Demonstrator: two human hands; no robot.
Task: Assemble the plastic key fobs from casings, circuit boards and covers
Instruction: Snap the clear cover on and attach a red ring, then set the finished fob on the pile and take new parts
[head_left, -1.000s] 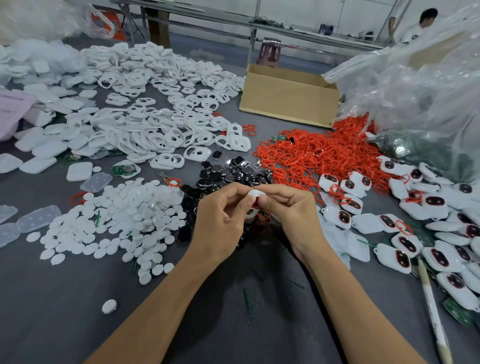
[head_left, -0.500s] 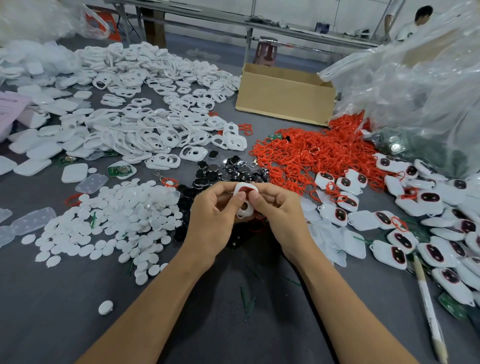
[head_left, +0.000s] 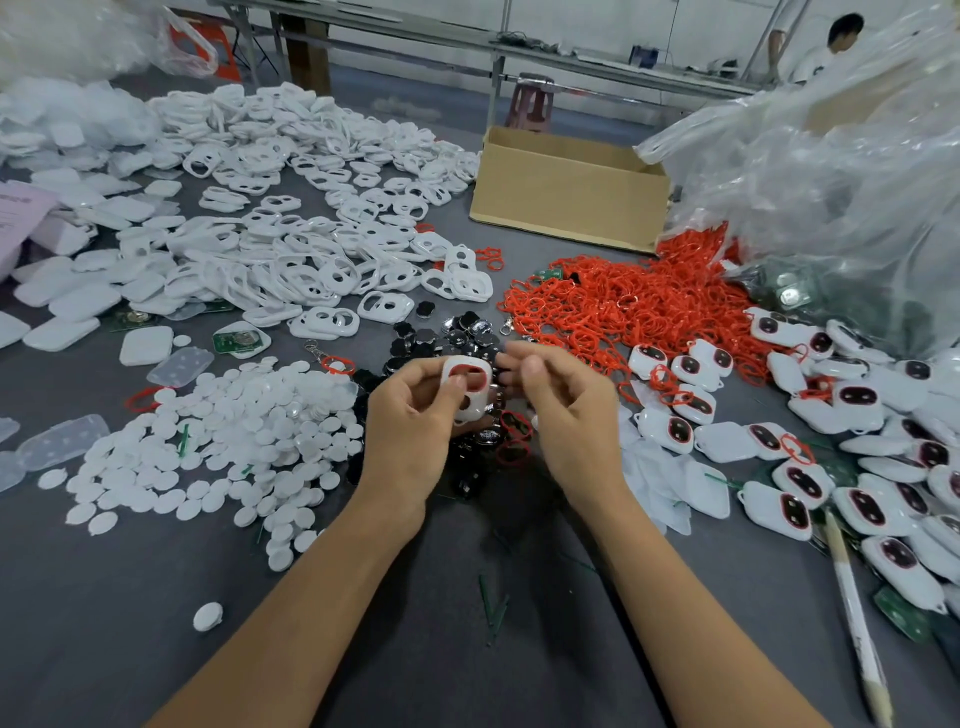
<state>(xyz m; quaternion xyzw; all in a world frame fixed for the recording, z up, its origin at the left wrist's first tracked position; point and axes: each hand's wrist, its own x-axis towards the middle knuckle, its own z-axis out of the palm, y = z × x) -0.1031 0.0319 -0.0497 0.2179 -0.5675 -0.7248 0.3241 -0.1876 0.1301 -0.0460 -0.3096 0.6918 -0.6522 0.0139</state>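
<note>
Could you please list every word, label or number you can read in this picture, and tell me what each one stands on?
No text here can be read.
pink sheet, far left edge: faint printed lines, too blurred to read.
white stick, lower right: any print on it is too small to read.
cardboard box: no print on the sides that show.

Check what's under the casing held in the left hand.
Below the casing, gripped by the left hand, lies the black button pile. The hand and casing cover the patch directly underneath.
</note>
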